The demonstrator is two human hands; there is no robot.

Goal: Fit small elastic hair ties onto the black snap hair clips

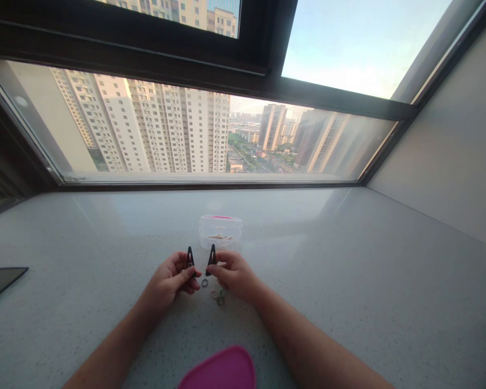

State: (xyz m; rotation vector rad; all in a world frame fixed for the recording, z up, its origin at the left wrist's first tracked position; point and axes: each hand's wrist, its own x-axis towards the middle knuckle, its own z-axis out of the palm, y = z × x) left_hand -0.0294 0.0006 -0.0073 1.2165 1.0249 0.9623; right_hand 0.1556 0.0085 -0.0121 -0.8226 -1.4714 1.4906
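Note:
My left hand point(172, 279) pinches a black snap hair clip point(190, 257) upright, point up. My right hand point(235, 275) pinches a second black snap hair clip point(212, 255) the same way, a few centimetres from the first. Both hands rest low over the grey speckled sill point(348, 281). Between and just below the hands lie several small rings or hair ties point(217, 296), one dark and others pale and greenish. Right behind the clips stands a small clear plastic container point(221, 231) with some thin golden pins inside.
A pink lid point(221, 371) lies at the near edge in front of me. A dark phone point(0, 281) lies flat at the far left. A wide window point(210, 135) runs along the back, and a grey wall point(449, 156) closes the right side.

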